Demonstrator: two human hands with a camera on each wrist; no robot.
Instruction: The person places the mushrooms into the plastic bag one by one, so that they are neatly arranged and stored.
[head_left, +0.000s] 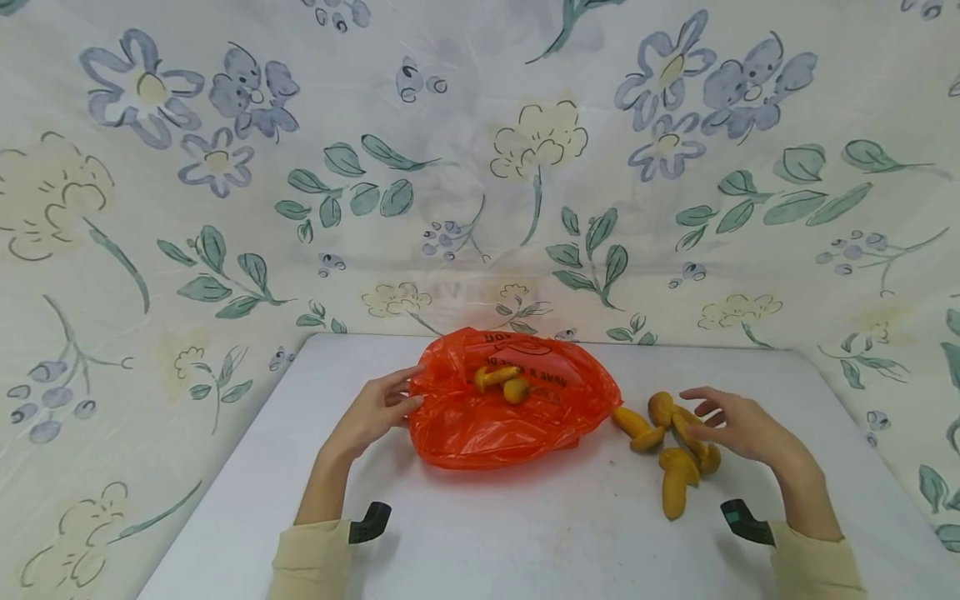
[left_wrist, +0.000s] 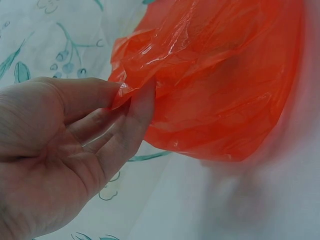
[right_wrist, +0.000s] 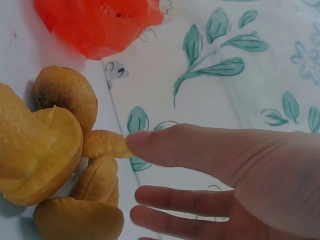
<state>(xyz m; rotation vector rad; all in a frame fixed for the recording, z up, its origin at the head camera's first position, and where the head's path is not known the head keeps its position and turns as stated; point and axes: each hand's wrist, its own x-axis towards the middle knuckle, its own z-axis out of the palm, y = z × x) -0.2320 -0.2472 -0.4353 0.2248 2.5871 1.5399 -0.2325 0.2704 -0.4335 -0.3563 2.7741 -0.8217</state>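
Note:
A red plastic bag (head_left: 480, 437) lies on its side with its mouth facing me, and two yellow-brown mushrooms (head_left: 515, 391) show inside it. My left hand (head_left: 372, 414) pinches the bag's left edge between thumb and fingers, as the left wrist view shows. To the right of the bag, several more mushrooms (head_left: 678, 487) lie in a loose cluster. Over the cluster's right side is my right hand (head_left: 753, 431), its fingers relaxed and apart. In the right wrist view its thumb tip overlaps the stem of one mushroom (right_wrist: 105, 144).
Everything lies on a white table (head_left: 555, 533). A flower-patterned cloth (head_left: 480, 208) hangs behind it and along the sides. Dark wrist mounts (head_left: 371, 522) stick inward from both sleeves.

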